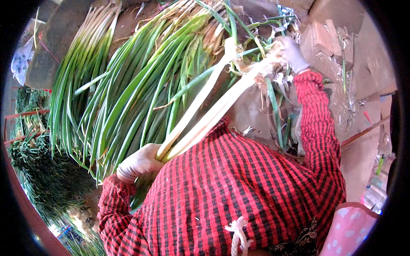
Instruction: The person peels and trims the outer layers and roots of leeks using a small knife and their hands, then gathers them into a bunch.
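Note:
My left hand [144, 161], in a pale glove, grips a few long Welsh onions [208, 116] where the white shafts turn yellow-green. The shafts slant up to the right, their root ends fanned apart. At those roots is my right hand [291, 52], gloved and motion-blurred; it touches or nearly touches the papery outer skins [274, 57], and whether its fingers close on anything is unclear. Beyond my left hand lies a broad pile of green onions [153, 73], leaves towards me and roots away. A second bunch of onions [93, 41] lies left of it.
Peeled skins and leaf scraps [282, 76] litter the ground below my right hand. Bricks [322, 38] stand at the upper right. Stacked greens [41, 166] fill the left side beside a red metal frame [27, 113]. Pink spotted cloth [347, 228] shows at the lower right.

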`<state>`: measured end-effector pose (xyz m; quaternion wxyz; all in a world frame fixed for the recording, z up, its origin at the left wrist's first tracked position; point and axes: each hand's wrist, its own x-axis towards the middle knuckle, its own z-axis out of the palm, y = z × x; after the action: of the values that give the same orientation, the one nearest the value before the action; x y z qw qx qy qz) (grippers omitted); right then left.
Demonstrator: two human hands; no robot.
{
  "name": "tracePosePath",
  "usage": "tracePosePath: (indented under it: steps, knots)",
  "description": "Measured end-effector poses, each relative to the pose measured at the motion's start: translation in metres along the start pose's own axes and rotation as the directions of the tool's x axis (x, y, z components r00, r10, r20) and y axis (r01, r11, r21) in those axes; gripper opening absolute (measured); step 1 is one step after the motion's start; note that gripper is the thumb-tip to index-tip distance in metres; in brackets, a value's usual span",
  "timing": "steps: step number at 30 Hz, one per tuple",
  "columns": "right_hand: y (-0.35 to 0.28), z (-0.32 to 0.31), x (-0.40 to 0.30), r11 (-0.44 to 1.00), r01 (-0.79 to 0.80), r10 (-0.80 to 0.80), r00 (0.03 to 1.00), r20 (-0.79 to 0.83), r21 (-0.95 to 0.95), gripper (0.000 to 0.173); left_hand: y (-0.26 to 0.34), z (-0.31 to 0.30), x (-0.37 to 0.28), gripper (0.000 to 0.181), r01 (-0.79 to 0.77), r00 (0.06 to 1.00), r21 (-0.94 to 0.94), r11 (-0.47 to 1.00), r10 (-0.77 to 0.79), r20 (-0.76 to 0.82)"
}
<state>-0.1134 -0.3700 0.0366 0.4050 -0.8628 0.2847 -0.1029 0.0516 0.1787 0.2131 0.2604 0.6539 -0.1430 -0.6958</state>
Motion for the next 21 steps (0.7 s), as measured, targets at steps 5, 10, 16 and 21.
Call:
tracePosePath:
  steps: [5,10,16,21]
  knots:
    - [-0.029,0.072,-0.018,0.800,-0.169,0.061,0.978,0.201,0.575,0.052,-0.014,-0.015,0.000,0.045,0.023,1.000,0.162,0.986,-0.022,-0.006]
    - [-0.045,0.126,-0.029,0.855,-0.067,0.072,0.997,0.011,0.514,0.053,-0.036,-0.024,0.003,0.044,-0.031,0.999,0.132,0.991,0.026,0.043]
    - [0.007,0.133,-0.020,0.992,-0.119,0.105,0.956,-0.275,-0.032,0.054,-0.048,-0.028,0.006,0.043,-0.037,0.999,0.146,0.989,0.033,0.028]
    - [0.058,-0.013,-0.003,0.827,-0.488,0.412,0.864,-0.290,-0.280,0.054,-0.087,-0.033,0.009,0.042,-0.097,0.995,0.160,0.982,0.094,0.027]
